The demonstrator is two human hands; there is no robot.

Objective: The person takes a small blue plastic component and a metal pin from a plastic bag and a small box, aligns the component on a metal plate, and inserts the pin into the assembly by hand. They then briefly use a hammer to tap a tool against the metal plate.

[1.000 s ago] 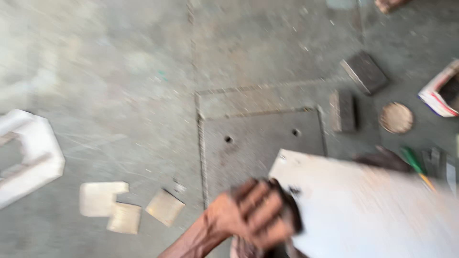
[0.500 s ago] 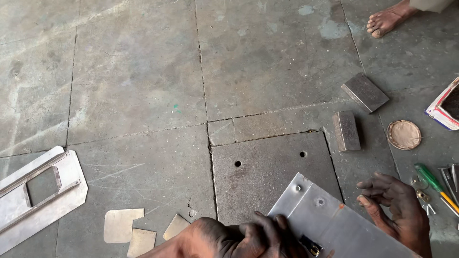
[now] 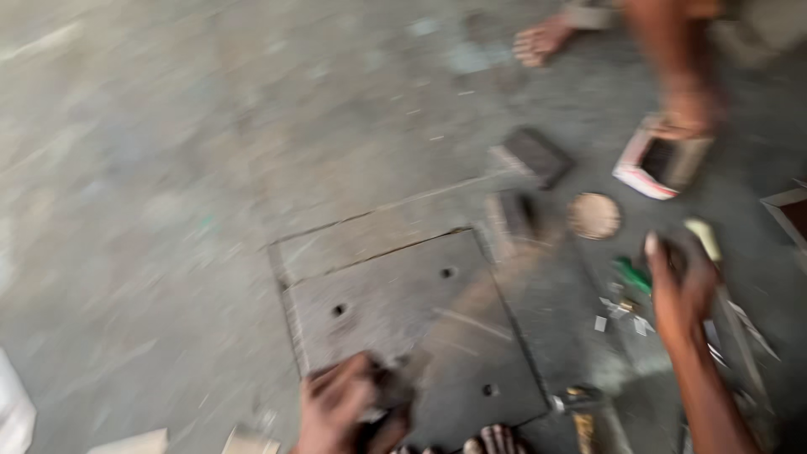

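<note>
Grey floor (image 3: 168, 168); both hands, left (image 3: 340, 412), right (image 3: 683, 282), apparently curled around blurred objects.

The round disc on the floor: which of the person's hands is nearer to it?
Right. The right hand is just below and right of the disc; the left hand is far off, at the lower left.

A workshop floor: bare concrete (image 3: 210, 151) with a metal hatch plate (image 3: 403, 311), scattered hand tools (image 3: 630, 273) and metal blocks (image 3: 534, 155).
</note>
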